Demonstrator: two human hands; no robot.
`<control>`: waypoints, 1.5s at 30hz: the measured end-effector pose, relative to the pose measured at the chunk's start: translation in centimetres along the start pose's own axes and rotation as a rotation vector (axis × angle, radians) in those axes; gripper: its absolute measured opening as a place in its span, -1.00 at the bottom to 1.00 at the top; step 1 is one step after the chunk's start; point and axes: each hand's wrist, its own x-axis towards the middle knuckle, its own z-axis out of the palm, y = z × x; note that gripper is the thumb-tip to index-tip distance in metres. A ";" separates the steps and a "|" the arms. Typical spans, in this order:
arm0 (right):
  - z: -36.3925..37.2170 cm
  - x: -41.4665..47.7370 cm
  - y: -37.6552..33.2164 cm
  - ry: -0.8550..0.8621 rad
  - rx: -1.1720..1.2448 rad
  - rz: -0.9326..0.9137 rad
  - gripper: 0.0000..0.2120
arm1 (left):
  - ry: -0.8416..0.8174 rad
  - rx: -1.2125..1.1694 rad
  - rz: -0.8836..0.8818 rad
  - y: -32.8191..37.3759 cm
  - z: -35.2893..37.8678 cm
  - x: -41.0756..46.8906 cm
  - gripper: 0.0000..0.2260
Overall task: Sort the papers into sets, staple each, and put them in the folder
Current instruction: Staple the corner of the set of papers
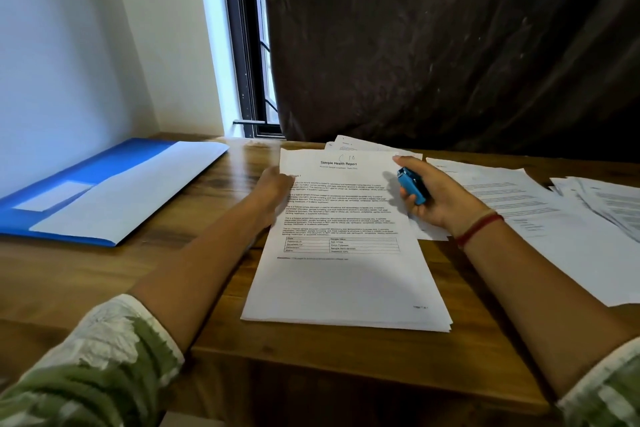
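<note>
Head: stapler (411,185) inside right grip (439,198)

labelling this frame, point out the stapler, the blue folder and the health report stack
stapler (412,186), head view, middle of its blue body
blue folder (86,172), head view, bare blue cover beside the white sheet
health report stack (346,284), head view, blank lower part of top page

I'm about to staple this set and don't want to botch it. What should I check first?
1. Grip of the right hand on the stapler: ok.
2. The left hand steadies the stack at its upper left edge: ok.
3. Sheet edges squared: not ok, the lower right corner fans slightly.
4. Stapler set on a corner: not ok, held above the page.
5. Every page belongs to this set: cannot tell, only the top sheet shows.
6. The folder lies ready at left: ok.
</note>
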 end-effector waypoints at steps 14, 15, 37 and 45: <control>1.1 0.5 2.0 0.041 -0.175 -0.063 -0.67 | 0.014 0.010 0.011 -0.4 0.0 -0.3 -0.78; 1.2 0.5 2.0 0.049 -0.185 -0.071 -0.67 | 0.010 0.014 0.017 -0.4 0.0 -0.3 -0.78; 12.9 2.2 0.0 -0.140 -1.096 -0.519 -0.65 | -0.061 -0.017 0.027 -2.6 -0.2 2.9 -0.79; 12.8 4.0 1.6 -0.109 -0.922 -0.600 -0.79 | -0.047 0.091 0.045 -2.8 -0.1 3.5 -0.72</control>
